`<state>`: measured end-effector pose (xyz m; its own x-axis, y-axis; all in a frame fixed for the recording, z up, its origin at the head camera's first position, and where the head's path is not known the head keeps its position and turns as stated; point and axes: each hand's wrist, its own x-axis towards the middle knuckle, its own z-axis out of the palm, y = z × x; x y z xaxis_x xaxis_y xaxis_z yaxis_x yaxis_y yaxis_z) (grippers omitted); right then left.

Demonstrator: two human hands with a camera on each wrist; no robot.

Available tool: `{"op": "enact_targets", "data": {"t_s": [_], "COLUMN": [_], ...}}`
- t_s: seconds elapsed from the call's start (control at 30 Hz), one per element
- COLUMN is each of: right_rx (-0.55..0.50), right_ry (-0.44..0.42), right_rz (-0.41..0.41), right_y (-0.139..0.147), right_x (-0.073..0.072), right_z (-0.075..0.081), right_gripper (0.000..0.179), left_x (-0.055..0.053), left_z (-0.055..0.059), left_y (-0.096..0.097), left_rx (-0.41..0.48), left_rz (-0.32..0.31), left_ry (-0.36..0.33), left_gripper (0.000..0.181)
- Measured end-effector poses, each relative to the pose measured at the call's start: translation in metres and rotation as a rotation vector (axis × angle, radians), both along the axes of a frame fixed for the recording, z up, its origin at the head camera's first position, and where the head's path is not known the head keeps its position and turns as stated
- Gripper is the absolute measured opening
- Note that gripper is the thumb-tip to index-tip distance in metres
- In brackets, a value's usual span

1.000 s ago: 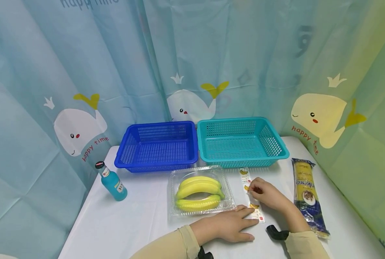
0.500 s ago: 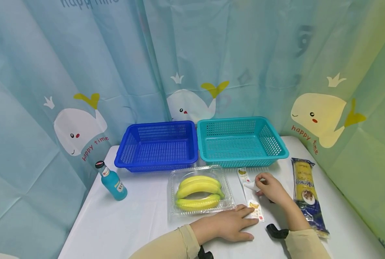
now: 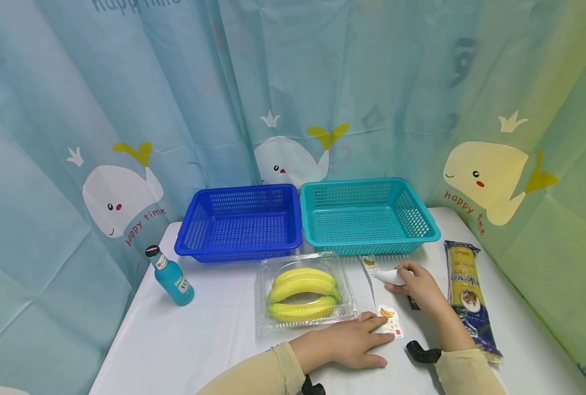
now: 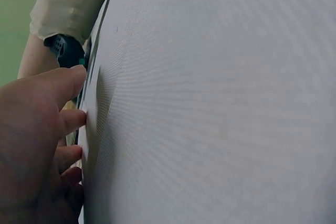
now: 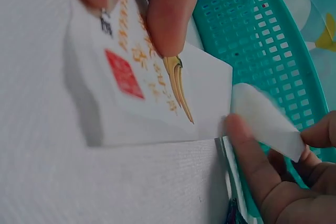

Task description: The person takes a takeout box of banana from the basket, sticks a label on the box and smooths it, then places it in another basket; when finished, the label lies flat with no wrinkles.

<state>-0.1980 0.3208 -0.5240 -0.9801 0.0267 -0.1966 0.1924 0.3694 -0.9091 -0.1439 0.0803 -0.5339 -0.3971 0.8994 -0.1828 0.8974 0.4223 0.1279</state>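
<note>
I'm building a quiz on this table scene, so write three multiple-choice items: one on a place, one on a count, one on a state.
1. Where does the bottle stand?
A. inside the teal basket
B. on the table, left of the banana box
C. on the noodle packet

2. How many mesh baskets are on the table?
A. one
B. two
C. four

3. What is the right hand doing?
A. pinching a peeled sticker
B. lying flat and holding nothing
C. gripping the bottle

Key:
1. B: it stands alone at the left, apart from the clear banana box.
2. B: a blue basket and a teal basket sit side by side.
3. A: its fingertips hold the white sticker above the sticker strip, which the left hand presses down.
</note>
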Motion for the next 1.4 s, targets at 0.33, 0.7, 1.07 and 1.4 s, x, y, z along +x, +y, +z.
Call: {"op": "enact_targets", "data": {"t_s": [0.33, 0.7, 1.07, 1.4], "right_rx": [0.010, 0.037, 0.160, 0.191], "right_ry": [0.037, 0.124, 0.138, 0.140], "right_rz": [-0.063, -0.028, -0.034, -0.028], "right_y": [0.001, 0.003, 0.004, 0.003], "right_x": [0.000, 0.001, 0.001, 0.001], "right_z": [0.006, 0.005, 0.000, -0.001], "right_gripper": [0.040, 0.053, 0.041, 0.034], "left_x": [0.003, 0.003, 0.017, -0.005], "left_z": [0.005, 0.005, 0.048, 0.097], "left_y": [0.001, 0.000, -0.023, -0.094], "left_rx": [-0.021, 0.029, 0.133, 0.447], "left_rz": [0.014, 0.002, -0.133, 0.045], "left_ry": [0.005, -0.011, -0.051, -0.208], "left_gripper": [0.064, 0.059, 0.048, 0.040]}}
